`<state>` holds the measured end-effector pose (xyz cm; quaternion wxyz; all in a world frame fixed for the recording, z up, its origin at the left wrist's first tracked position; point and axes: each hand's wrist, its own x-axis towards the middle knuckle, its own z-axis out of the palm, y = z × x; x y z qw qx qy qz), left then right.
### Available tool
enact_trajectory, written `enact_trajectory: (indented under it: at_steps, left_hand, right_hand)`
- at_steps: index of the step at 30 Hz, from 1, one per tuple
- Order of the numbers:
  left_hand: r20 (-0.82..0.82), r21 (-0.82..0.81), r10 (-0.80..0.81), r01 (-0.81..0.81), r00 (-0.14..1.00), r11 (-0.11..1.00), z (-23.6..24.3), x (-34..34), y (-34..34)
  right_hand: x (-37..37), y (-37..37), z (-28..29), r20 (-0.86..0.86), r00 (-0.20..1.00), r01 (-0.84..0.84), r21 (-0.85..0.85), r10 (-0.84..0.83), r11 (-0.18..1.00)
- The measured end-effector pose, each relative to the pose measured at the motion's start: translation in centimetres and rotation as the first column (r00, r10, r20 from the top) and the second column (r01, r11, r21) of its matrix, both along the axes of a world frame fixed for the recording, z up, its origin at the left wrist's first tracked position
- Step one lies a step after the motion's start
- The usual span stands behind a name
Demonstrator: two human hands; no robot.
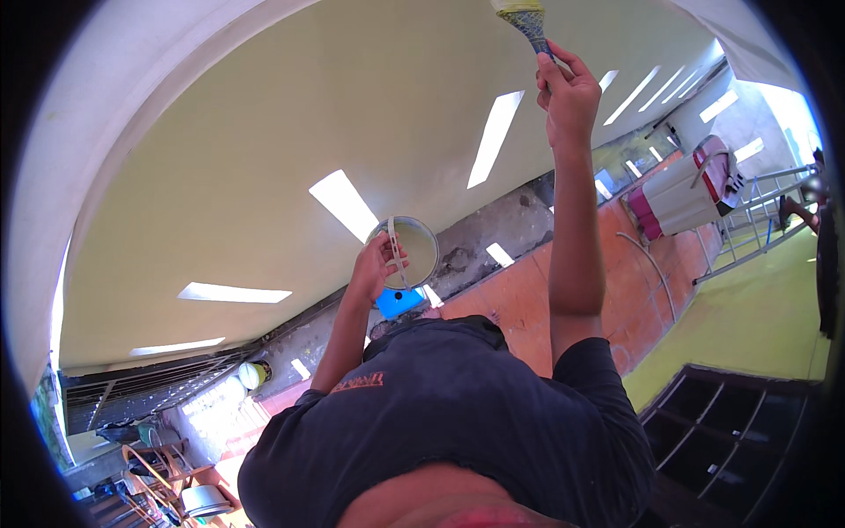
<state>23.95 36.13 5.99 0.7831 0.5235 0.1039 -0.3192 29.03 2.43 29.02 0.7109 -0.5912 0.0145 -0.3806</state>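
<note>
Head view: the right hand (pixel 570 104), raised high, closes its fingers around the handle of a brush (pixel 526 25), bristles above the fingers. Lower, the left hand (pixel 373 266) curls around the pale strap (pixel 396 251) across a round bucket (pixel 437 250). Beyond both hands spreads a pale yellow-green wall (pixel 264 114); right of the right hand stands a ladder (pixel 757 253).

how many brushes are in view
1: the brush in the right hand, at the picture's top edge. Others may be hidden.
</note>
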Motion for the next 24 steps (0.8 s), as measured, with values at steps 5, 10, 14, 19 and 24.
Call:
enact_trajectory:
  at_steps: [5,10,14,19,24]
  left_hand:
    - [0.004,0.030,-0.003,0.003,1.000,1.000,0.0,-0.4,0.1]
    - [-0.012,0.012,0.010,-0.009,1.000,1.000,0.1,-0.6,0.5]
    - [-0.005,0.012,0.001,-0.001,1.000,1.000,0.2,-0.6,0.9]
    - [-0.008,0.030,0.012,-0.012,1.000,0.999,0.4,-0.7,1.3]
    - [-0.001,0.043,0.023,-0.023,1.000,0.999,0.3,-0.9,1.4]
  right_hand:
    - [2.0,2.3,-12.6,-0.299,0.954,-0.008,-0.032,-0.002,0.999]
    - [-0.6,4.3,-27.3,-0.607,0.780,0.017,-0.220,-0.150,0.975]
    - [-0.2,5.5,-26.6,-0.674,0.704,0.000,-0.312,-0.221,0.950]
    - [-0.7,5.8,-12.1,-0.429,0.902,-0.036,-0.165,-0.039,0.986]
    - [-1.3,6.4,-3.8,0.017,1.000,0.018,-0.066,-0.017,0.998]
